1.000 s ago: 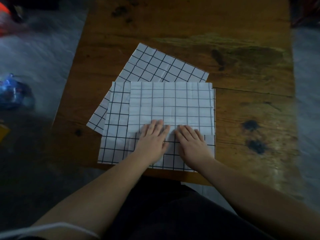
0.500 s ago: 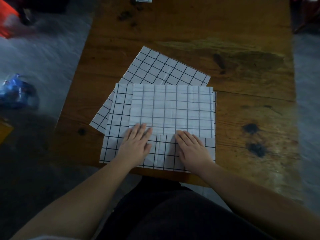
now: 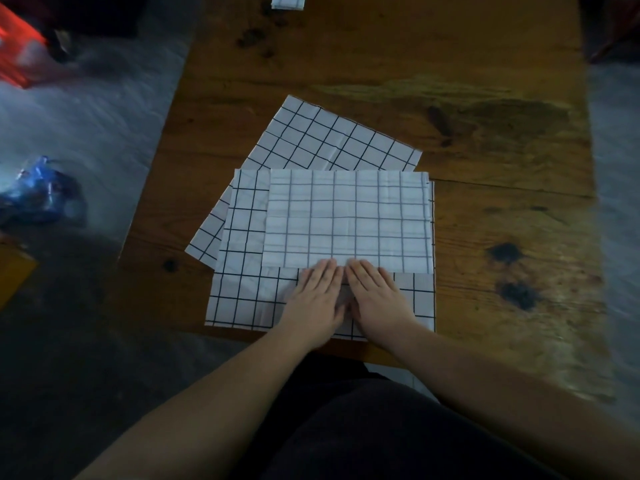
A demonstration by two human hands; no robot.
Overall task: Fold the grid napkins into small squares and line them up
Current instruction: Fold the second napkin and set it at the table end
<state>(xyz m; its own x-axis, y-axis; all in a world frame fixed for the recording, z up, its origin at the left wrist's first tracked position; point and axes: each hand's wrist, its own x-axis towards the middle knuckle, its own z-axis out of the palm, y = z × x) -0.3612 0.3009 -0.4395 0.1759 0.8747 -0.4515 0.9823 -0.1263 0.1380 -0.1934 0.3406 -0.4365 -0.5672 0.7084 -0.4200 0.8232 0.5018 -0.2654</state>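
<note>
While both palms hide the fold edge, left hand (image 3: 317, 299) and right hand (image 3: 375, 297) press flat, side by side, on top napkin (image 3: 346, 220); wooden table (image 3: 485, 98), blurred grey floor (image 3: 86, 133).

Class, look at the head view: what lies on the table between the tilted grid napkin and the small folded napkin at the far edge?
Nothing but bare wooden table with dark stains, between the tilted napkin and the folded napkin, in the head view.

No readable text, labels, brands, numbers or signs anywhere; grid napkins (image 3: 346, 220) carry only ruled black lines.
</note>
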